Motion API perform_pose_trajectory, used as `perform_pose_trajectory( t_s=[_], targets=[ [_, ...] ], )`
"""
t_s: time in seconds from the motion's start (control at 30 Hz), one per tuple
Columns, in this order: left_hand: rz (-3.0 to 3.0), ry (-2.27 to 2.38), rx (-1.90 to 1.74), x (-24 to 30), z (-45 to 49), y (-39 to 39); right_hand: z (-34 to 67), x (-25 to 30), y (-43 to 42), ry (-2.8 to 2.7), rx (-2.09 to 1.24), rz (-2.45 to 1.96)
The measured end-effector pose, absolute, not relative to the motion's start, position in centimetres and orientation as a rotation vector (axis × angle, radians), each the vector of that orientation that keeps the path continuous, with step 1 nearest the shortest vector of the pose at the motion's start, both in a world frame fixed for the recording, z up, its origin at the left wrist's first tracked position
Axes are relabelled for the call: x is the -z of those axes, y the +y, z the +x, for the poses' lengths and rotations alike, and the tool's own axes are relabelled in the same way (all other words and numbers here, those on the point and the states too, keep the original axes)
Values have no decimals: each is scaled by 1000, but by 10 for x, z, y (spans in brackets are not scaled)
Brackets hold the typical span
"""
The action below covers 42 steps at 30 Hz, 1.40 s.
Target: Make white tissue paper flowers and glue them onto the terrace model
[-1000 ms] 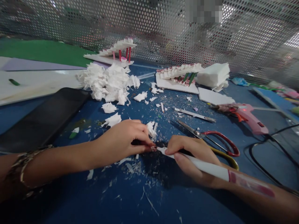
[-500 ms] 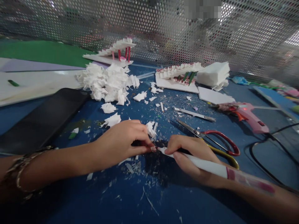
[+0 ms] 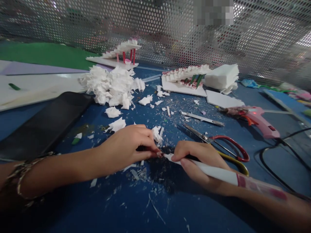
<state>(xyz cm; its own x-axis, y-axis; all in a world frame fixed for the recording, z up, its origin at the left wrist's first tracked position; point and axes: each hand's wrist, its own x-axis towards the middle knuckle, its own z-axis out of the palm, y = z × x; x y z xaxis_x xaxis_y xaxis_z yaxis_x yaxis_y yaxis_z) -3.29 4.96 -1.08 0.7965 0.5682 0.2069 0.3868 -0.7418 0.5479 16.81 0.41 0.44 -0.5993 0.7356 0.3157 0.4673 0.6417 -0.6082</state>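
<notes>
Between the thumb and fingertips of my left hand (image 3: pixel 137 144) is a tiny white piece with red marks (image 3: pixel 159 154); I cannot make out its material. My right hand (image 3: pixel 198 161) is closed round a white marker pen (image 3: pixel 216 173) with a clear, dark-red rear section. The pen's tip points left and is at or very near the small piece. A torn bit of white tissue (image 3: pixel 157 133) lies just beyond my left fingertips. Scissors (image 3: pixel 206 139) with one red and one yellow handle rest beyond my right hand, which partly hides the yellow loop.
A heap of crumpled tissue (image 3: pixel 109 84) lies behind my left hand, near a black phone (image 3: pixel 48 123). Two small stair models (image 3: pixel 131 56) stand at the back. A craft knife (image 3: pixel 202 118), pink glue gun (image 3: pixel 261 121) and black cable (image 3: pixel 263 158) lie right. Perforated metal (image 3: pixel 155 29) rises behind.
The pen has shifted very slightly in my right hand, and the small piece appears turned a little in my left fingers. Everything else lies as before.
</notes>
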Motion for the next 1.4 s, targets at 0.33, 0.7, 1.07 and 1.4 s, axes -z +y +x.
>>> perform_pose_trajectory(
  t_s=[0.33, 0.7, 1.07, 1.4],
  targets=[
    [2491, 713, -472, 9, -33, 49, 168, -5, 4, -2311, -658, -901],
    [2533, 677, -502, 12, -35, 50, 167, -6, 4, -2353, -668, -883],
    [2584, 676, -499, 12, -33, 49, 168, -6, 6, -2329, -582, -858],
    [2589, 676, -512, 12, -34, 47, 169, -5, 5, -2340, -611, -820]
  ],
)
